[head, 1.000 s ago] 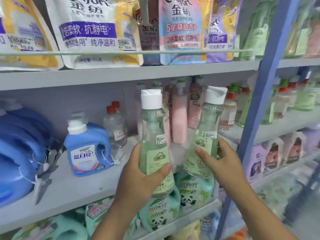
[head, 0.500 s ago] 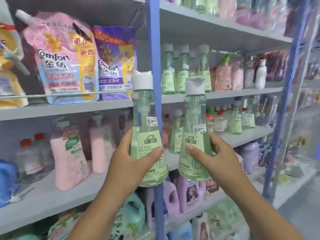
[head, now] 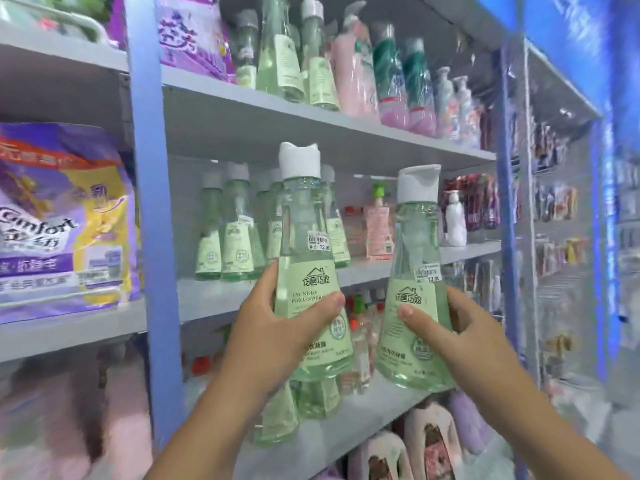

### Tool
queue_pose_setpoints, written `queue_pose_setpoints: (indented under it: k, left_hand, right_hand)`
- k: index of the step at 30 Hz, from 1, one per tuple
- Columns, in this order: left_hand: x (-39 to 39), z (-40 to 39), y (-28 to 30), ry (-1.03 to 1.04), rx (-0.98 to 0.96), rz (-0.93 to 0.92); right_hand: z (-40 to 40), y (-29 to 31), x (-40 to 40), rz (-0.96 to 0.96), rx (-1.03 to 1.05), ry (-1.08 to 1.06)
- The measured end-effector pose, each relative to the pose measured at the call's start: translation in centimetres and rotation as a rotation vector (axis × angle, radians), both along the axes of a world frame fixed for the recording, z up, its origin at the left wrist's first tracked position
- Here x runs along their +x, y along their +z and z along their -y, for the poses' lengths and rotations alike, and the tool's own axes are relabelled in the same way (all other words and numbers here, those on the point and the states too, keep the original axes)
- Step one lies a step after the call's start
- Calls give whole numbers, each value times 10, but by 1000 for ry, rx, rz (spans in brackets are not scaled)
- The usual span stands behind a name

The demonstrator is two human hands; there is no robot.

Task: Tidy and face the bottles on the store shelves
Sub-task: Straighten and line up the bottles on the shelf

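Left hand grips one green bottle and right hand grips a second green bottle, fingers wrapped round each, both upright, labels outward, before the middle shelf.

Both forearms are bare up to the lower edge of the view, with no sleeve or cuff showing behind the fingers. The left hand and the right hand are ungloved. The fingers are slim, with short, plain, unpainted nails at their tips.
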State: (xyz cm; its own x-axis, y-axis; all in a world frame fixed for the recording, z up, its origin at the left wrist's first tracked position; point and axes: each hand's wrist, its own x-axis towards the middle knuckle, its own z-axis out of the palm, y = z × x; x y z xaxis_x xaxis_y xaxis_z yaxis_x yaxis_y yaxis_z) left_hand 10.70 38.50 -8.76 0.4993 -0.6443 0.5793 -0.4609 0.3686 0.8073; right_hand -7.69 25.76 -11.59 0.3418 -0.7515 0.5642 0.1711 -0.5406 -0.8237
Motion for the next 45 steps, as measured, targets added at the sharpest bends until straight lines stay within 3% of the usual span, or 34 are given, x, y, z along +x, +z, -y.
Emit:
queue_pose_setpoints:
  k: [9,18,25,31,38,45]
  left_hand:
    - [2,138,51,-31,-47,64]
    - [-1,249,73,295,35,130]
    - [-8,330,73,565,149,148]
    - [-17,367,70,711,214,147]
    - [-16,397,84,691,501,195]
    - [4,430,81,665,617,253]
  right_hand:
    - [130,60,0,1,-145,-118]
    - [308,94,-4,46,-224,-51]
    - [426,99,11,-43,-262,31]
    - [493,102,32,-165,-296,97]
    - [556,100,51,-343,-285,100]
    - [563,96,63,-395,-325,114]
